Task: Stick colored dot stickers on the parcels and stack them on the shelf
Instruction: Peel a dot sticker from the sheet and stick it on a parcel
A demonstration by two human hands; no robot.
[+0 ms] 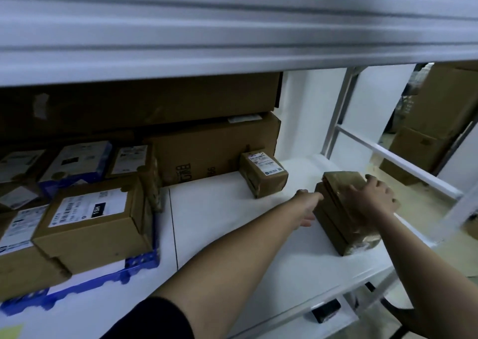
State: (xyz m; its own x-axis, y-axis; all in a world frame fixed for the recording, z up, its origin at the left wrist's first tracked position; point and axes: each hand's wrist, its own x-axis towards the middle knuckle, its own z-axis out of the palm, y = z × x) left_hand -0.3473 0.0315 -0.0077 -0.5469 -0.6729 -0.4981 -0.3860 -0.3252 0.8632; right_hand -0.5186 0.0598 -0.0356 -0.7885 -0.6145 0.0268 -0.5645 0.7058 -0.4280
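A brown taped parcel (336,217) lies on the white shelf board (227,230) near its right end. My right hand (370,196) rests on top of the parcel with fingers spread over its far edge. My left hand (309,207) is against the parcel's left side, fingers straight and partly hidden behind it. A smaller labelled parcel (263,176) stands further back on the same board.
Several labelled cardboard boxes (90,219) sit stacked at the left on a blue tray (139,263). Large cartons (207,152) fill the back. The upper shelf (232,28) hangs overhead. The white frame rail (403,163) bounds the right, with more cartons (439,121) beyond.
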